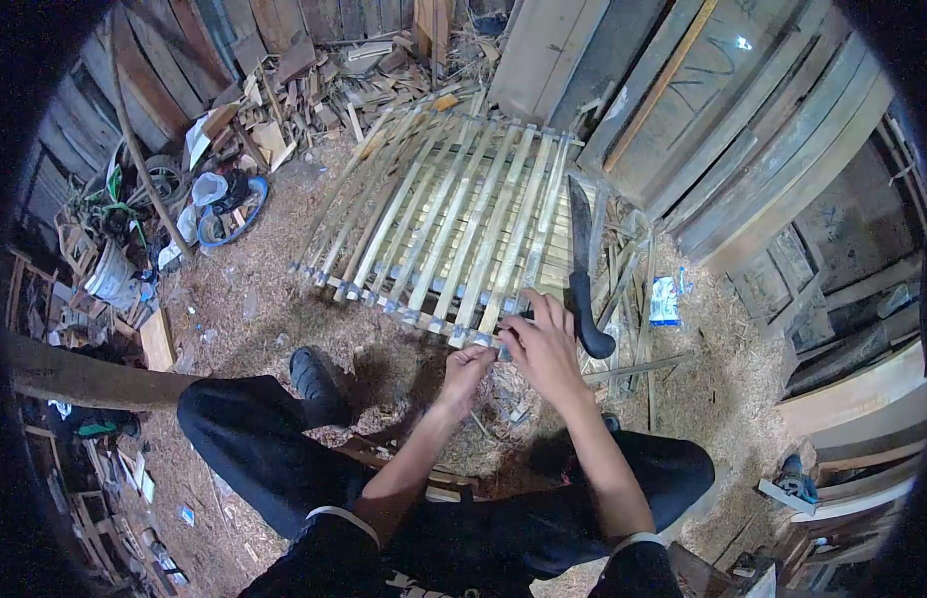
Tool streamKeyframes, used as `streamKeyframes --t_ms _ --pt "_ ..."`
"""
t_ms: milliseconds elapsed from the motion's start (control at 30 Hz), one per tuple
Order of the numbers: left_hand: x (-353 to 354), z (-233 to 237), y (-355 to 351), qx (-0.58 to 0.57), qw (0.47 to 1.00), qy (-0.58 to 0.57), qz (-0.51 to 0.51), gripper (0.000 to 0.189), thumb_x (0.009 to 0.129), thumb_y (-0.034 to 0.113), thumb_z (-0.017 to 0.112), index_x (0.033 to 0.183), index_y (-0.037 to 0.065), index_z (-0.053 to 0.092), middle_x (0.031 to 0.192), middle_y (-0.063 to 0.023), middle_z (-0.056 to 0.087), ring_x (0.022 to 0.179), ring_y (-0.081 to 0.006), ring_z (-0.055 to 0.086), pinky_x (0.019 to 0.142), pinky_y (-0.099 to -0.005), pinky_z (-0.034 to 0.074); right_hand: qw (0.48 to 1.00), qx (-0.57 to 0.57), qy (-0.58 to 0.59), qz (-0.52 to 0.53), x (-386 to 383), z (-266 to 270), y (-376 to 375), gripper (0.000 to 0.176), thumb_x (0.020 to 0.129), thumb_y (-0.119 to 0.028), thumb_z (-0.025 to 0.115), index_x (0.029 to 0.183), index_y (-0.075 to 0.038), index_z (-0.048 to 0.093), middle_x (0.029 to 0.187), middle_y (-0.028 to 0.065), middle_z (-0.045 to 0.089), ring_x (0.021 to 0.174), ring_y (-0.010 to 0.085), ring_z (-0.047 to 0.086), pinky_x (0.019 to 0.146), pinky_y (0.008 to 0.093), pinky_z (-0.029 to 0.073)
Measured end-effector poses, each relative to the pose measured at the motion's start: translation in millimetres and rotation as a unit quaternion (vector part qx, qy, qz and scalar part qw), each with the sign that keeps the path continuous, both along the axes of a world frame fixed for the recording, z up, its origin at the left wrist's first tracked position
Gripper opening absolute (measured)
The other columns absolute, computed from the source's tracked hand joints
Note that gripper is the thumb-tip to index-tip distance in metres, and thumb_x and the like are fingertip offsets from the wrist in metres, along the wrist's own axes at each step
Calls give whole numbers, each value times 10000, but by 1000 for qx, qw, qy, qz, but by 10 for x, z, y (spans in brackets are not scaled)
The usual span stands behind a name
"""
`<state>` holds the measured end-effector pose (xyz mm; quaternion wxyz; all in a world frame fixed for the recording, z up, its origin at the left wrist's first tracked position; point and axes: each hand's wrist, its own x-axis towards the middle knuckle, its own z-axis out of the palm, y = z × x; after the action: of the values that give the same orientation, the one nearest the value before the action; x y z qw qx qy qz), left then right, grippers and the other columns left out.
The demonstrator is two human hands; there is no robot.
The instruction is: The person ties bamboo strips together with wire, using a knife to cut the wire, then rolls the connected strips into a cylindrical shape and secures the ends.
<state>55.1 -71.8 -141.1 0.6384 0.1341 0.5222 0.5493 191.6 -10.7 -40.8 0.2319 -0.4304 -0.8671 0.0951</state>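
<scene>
A slatted frame of pale wooden strips (443, 209) lies in front of me, with grey pieces along its near and far edges. At its near right corner my left hand (467, 373) is closed, fingertips pinched at the edge; what they hold is too small to name. My right hand (545, 344) rests just beside it, fingers curled over the end of a slat at the same corner. A large knife with a black handle (583, 309) lies right of my right hand, its dark blade pointing away along the frame's right side.
Scrap wood (314, 85) is heaped at the back left. A blue-rimmed basin (232, 227) and a white bucket (113, 277) are at the left. Boards (682, 110) lean at the back right. A blue and white packet (664, 301) lies on the shavings at the right.
</scene>
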Motion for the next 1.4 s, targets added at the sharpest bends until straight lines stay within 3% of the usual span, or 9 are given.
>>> streamKeyframes --t_ms 200,367,533,600,700,900,1067,1333,1400 --pt "80 -104 93 32 994 45 92 129 898 12 662 790 81 665 760 61 612 647 -31 472 583 -240 364 993 -25 -116 -9 -205 6 51 162 864 -188 696 900 -50 773 1466 173 478 1384 369 385 1089 529 318" --pt "116 -429 87 62 991 32 111 86 912 21 648 922 57 726 829 17 695 665 -47 584 580 -231 439 976 -87 -199 -21 -287 99 86 199 851 -189 699 926 -21 774 1457 178 482 1407 361 369 1093 522 328" --pt "116 -289 132 71 989 29 124 136 911 2 634 1004 43 724 919 0 715 751 -60 629 638 -242 484 979 -71 -187 -31 -314 -39 95 179 822 -166 708 892 -16 775 1417 175 519 1389 353 388 1080 531 349" --pt "143 -154 152 36 986 18 160 74 902 1 694 849 53 691 826 32 662 728 -43 544 627 -248 425 982 -55 -176 -38 -339 -65 74 170 806 -153 713 879 -13 776 1396 175 537 1377 350 402 1073 535 359" --pt "147 -8 174 63 982 23 177 40 900 0 694 897 31 718 837 24 679 739 -52 567 632 -254 445 981 -46 -178 -67 -372 -35 22 146 770 -127 724 839 -9 776 1344 168 576 1333 341 448 1041 534 385" --pt "80 -158 174 93 980 102 145 44 894 16 707 933 20 726 850 34 685 741 -39 564 627 -247 438 991 -92 7 -93 -321 -62 29 140 723 -114 740 802 -5 777 1279 159 626 1275 344 503 1039 478 414" --pt "88 -154 141 101 982 71 143 86 899 8 697 976 17 734 813 61 655 712 -19 522 594 -235 397 983 -86 140 -84 -268 -241 79 108 713 -72 725 771 10 762 1173 179 666 1202 368 547 1060 452 413" --pt "104 -279 148 145 972 87 165 57 915 0 681 943 15 727 766 100 572 648 5 422 537 -209 310 981 -59 149 -106 -324 -334 82 92 721 -74 724 769 2 745 1169 175 654 1178 365 540 1041 450 418" --pt "70 -269 93 135 976 126 112 34 911 -1 681 909 26 702 757 108 563 632 6 407 536 -209 307 979 -63 155 -116 -315 -331 94 91 731 -74 720 779 -2 744 1175 171 648 1178 361 536 1037 448 418"
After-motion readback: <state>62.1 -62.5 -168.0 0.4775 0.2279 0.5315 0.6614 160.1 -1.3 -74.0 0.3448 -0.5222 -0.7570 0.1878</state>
